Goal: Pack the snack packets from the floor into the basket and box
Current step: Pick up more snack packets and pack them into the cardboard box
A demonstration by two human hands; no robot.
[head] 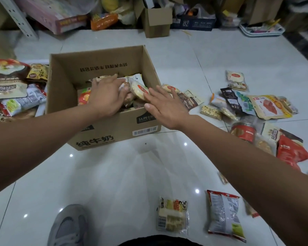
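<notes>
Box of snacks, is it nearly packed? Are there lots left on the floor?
Partly. The box already holds several packets. The left hand is down among them and the right hand is open at the rim. Left: a scattered heap, a red tin and two near packets on the floor.

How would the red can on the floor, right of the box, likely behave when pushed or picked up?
The red can looks rigid, with a metal-looking lid, so it probably keeps its shape when gripped. Its round body could roll if tipped. On the glossy floor it may slide easily, though packets beside it could block it.
</notes>
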